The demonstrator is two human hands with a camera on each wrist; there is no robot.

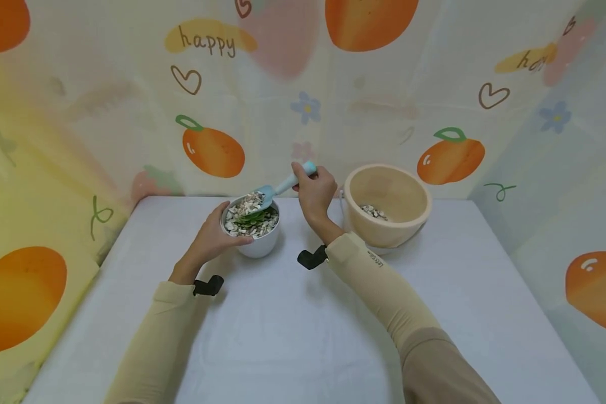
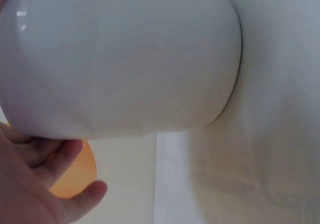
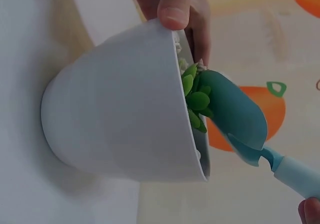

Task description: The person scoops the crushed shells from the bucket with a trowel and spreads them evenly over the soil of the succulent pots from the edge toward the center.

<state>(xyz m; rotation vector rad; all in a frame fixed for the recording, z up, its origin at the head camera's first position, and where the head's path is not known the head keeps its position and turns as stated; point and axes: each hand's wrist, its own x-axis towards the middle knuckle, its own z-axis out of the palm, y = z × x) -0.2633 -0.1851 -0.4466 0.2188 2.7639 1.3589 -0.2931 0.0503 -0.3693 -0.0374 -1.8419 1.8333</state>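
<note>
A white flower pot (image 1: pixel 259 247) stands on the table, with a green succulent (image 3: pixel 197 99) and pale stone chips (image 1: pixel 271 226) inside. My left hand (image 1: pixel 213 235) grips the pot at its left side; in the right wrist view its thumb (image 3: pixel 174 12) lies over the rim. The pot's smooth wall (image 2: pixel 125 59) fills much of the left wrist view. My right hand (image 1: pixel 317 193) holds a light blue hand trowel (image 3: pixel 235 114) by its handle. The trowel's blade tilts down over the pot, close above the leaves, with chips at its tip.
To the right of my right hand stands a larger cream-coloured bucket (image 1: pixel 414 221) with some stone chips (image 1: pixel 373 212) on its bottom. A white cloth covers the table (image 1: pixel 283 336). Behind it hangs a fruit-patterned curtain (image 1: pixel 363 134).
</note>
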